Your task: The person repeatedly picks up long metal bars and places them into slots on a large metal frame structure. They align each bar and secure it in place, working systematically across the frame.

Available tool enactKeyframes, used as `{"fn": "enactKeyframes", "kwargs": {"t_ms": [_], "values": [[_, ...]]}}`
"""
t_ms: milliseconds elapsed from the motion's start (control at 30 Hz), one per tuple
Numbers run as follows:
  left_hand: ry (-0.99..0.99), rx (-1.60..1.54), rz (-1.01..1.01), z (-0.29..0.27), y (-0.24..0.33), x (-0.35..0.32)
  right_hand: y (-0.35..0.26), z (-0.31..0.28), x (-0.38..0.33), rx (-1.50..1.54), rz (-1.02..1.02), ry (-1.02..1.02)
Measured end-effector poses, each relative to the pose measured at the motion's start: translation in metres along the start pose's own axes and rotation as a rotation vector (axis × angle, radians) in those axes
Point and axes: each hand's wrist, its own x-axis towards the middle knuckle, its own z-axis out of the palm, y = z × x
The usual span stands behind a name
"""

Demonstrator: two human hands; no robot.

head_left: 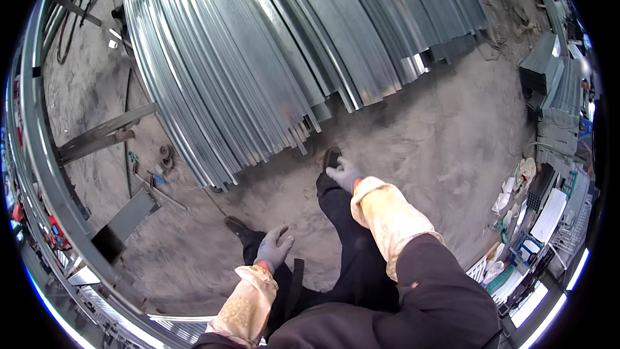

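Dusty grey floor [445, 145] stretches through a cluttered workshop, where a broad pile of long metal strips [219, 58] fills the floor's far edge, its ragged near ends pointing toward you. What props the pile up is hard to tell. You stand just short of those ends, your right shoe [332, 157] nearer to them than your left shoe [239, 224]. Your right hand [345, 173], in a grey glove, reaches forward with its fingers loosely spread and appears to hold nothing; your left hand [276, 247], gloved too, hangs lower, thumb apart from half-curled fingers, also with nothing visible in its grasp. Neither touches the strips. Toward the floor's left edge, a metal rail [55, 168] runs past crossbars [110, 130] and a small blue-handled tool [157, 179]; mixed clutter [549, 213] lines the right edge.

Those uneven ends look like the main hazard: a thin edge could cut a glove or snag your pale right cuff [391, 216] if you reach in carelessly. One strip tugged from the middle could drag loose neighbours along, and a sliding end could drop onto your right toe. A black strap [298, 278] dangling between your legs could catch on a jutting end, should you lean close.
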Motion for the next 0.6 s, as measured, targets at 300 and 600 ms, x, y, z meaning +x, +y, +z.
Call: {"fn": "enactKeyframes", "kwargs": {"t_ms": [300, 600], "values": [[-0.094, 0.062, -0.199, 0.038, -0.133, 0.044, -0.022, 0.042, 0.209, -0.178, -0.107, 0.218], [0.070, -0.089, -0.112, 0.043, -0.079, 0.169, -0.058, 0.059, 0.231, -0.859, -0.557, 0.467]]}}
